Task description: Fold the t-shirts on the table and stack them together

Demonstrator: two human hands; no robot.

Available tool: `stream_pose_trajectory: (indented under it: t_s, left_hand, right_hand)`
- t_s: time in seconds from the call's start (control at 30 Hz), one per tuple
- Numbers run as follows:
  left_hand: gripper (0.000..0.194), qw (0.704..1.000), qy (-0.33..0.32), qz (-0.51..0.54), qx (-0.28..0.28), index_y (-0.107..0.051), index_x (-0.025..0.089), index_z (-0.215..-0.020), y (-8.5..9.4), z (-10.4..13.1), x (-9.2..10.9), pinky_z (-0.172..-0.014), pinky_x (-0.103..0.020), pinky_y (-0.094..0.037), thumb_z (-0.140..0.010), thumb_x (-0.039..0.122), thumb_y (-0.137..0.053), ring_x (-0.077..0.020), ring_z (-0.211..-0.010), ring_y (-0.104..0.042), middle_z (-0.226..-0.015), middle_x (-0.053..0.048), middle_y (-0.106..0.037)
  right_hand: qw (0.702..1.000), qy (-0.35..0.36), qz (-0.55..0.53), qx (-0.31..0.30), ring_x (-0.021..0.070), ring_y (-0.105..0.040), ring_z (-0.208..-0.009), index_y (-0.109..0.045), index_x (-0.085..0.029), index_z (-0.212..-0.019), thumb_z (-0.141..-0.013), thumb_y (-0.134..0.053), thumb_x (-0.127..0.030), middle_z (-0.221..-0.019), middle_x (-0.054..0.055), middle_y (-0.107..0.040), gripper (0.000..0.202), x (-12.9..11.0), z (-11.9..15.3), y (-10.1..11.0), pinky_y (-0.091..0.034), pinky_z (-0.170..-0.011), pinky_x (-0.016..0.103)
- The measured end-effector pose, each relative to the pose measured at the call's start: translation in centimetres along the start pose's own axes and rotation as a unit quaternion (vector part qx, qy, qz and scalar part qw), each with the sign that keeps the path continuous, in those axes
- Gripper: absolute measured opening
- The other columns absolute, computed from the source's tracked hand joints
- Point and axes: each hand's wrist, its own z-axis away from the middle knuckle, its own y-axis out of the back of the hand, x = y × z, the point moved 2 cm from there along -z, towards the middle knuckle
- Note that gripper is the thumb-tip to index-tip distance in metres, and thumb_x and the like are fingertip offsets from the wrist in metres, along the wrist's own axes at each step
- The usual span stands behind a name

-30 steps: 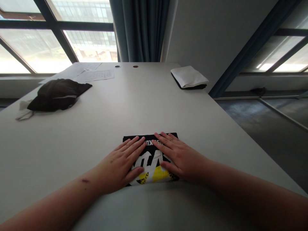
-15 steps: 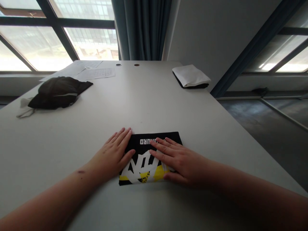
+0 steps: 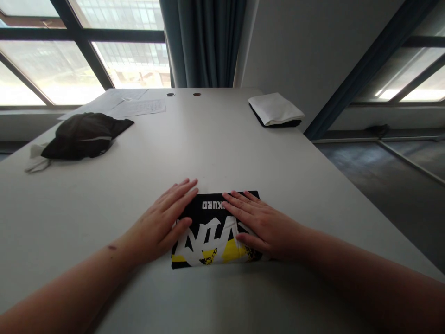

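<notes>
A: Your folded cloth (image 3: 215,227) lies flat at the near middle of the white table (image 3: 208,148). It is black, with a bold white and yellow print and, along its far side, white lettering that is upside down to you.

B: And how are your hands placed?

A: Your right hand (image 3: 259,222) rests palm down over the right part of the cloth, its fingers slightly spread and pointing far and to the left. Your left hand (image 3: 160,227) is at the left side, palm down, thumb apart from the fingers; its fingertips reach over the far left corner. Whether they press on the fabric, you cannot tell from this view. Neither hand pinches anything.

B: What else is around you?

A: Toward the far left of the table sits a rumpled dark bundle (image 3: 81,137), with a pale piece (image 3: 36,155) showing at its left end. Behind it lie printed papers (image 3: 139,107). At the far right, a folded white cloth (image 3: 276,109) rests on a black one (image 3: 285,124).

B: Beyond the table, you face a window (image 3: 132,62) at the left and a blue-grey curtain (image 3: 205,44) near the middle.
</notes>
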Motion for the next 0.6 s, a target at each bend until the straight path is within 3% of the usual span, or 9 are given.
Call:
stream_pose_trajectory:
  t_s: [0.07,0.13,0.23,0.43,0.6]
  left_hand:
    - [0.055,0.993,-0.104,0.001,-0.056,-0.040,0.025,-0.165,-0.2,0.1,1.5,-0.134,-0.051,-0.024,-0.111,0.034,-0.042,-0.0255,-0.161,-0.032,-0.171,-0.007,-0.040]
    - [0.051,0.983,-0.146,0.003,-0.111,-0.047,0.025,-0.161,-0.4,0.1,2.3,-0.134,-0.049,-0.026,-0.110,0.029,-0.045,-0.0241,-0.157,-0.041,-0.167,-0.007,-0.048]
    - [0.047,0.981,-0.130,0.019,-0.143,-0.055,0.026,-0.156,-0.6,-0.1,2.3,-0.132,-0.049,-0.030,-0.109,0.029,-0.050,-0.0244,-0.152,-0.048,-0.164,-0.007,-0.052]
    - [0.045,0.983,-0.098,0.055,-0.147,-0.058,0.030,-0.152,-0.3,-0.3,1.5,-0.131,-0.050,-0.033,-0.107,0.031,-0.054,-0.0259,-0.151,-0.049,-0.163,-0.005,-0.053]
    - [0.044,0.982,-0.096,0.054,-0.150,-0.058,0.030,-0.152,-0.4,-0.1,1.5,-0.131,-0.050,-0.032,-0.108,0.032,-0.054,-0.0262,-0.151,-0.049,-0.164,-0.005,-0.052]
  right_hand:
    - [0.999,-0.021,0.025,0.039,0.0334,-0.023,-0.163,-0.034,-0.020,-0.170,-0.108,-0.053,-0.046,-0.175,0.014,-0.028,0.070,0.3,0.0,0.1,-0.019,-0.133,0.059]
    - [0.995,-0.049,0.050,0.075,0.0355,-0.021,-0.164,-0.038,-0.020,-0.168,-0.106,-0.056,-0.045,-0.176,0.015,-0.027,0.070,0.7,0.0,0.2,-0.020,-0.132,0.063]
    - [0.988,-0.081,0.072,0.111,0.0363,-0.020,-0.164,-0.045,-0.021,-0.164,-0.104,-0.059,-0.040,-0.175,0.014,-0.030,0.065,1.2,0.1,0.3,-0.022,-0.131,0.064]
    - [0.988,-0.096,0.053,0.107,0.0359,-0.039,-0.156,-0.056,-0.021,-0.156,-0.105,-0.053,-0.032,-0.159,0.016,-0.056,0.052,1.8,0.0,0.1,-0.031,-0.128,0.066]
    - [0.989,-0.061,0.044,0.128,0.0335,-0.039,-0.157,-0.060,-0.023,-0.151,-0.103,-0.056,-0.026,-0.162,0.013,-0.053,0.049,1.2,0.0,0.6,-0.031,-0.129,0.061]
